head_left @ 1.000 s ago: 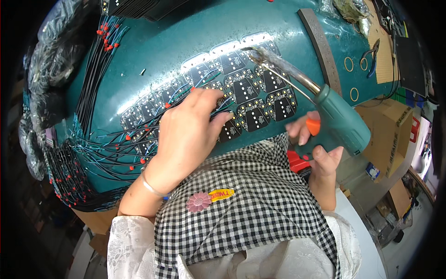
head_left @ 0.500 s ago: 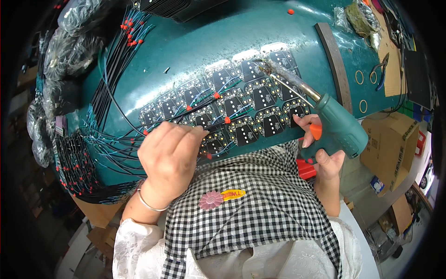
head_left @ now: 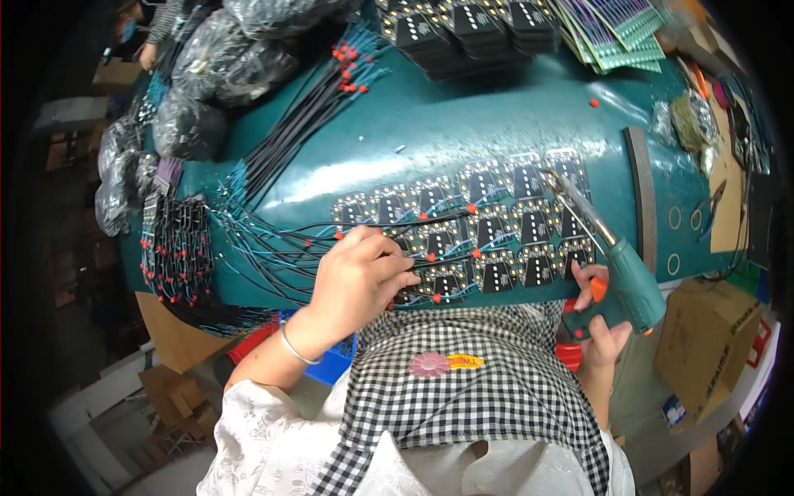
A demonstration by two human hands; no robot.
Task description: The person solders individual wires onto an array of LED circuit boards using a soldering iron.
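My left hand (head_left: 360,273) is closed in a pinch over the near-left part of a panel of black circuit boards (head_left: 536,225). Between its fingertips is a thin black cable (head_left: 447,259); the exact grip is partly hidden by the fingers. Several such cables with red pieces and thin blue wire ends lie across the boards. On the right, my right hand (head_left: 605,339) is wrapped around a green soldering gun (head_left: 635,285) with an orange trigger. The gun's metal tip (head_left: 552,178) points away from me, above the far-right boards.
Bundled black cables (head_left: 302,132) and wrapped plastic bags (head_left: 194,124) lie left. Stacked black boards (head_left: 463,50) and green boards (head_left: 616,58) stand at the back. A dark bar (head_left: 641,198), pliers (head_left: 710,211) and a cardboard box (head_left: 707,343) are right. Another person's hand (head_left: 147,56) shows far left.
The view has shifted, so the table sits lower and further right, and the back stacks show. A further red piece appears on the boards beside my left fingers. The soldering gun stays in my right hand.
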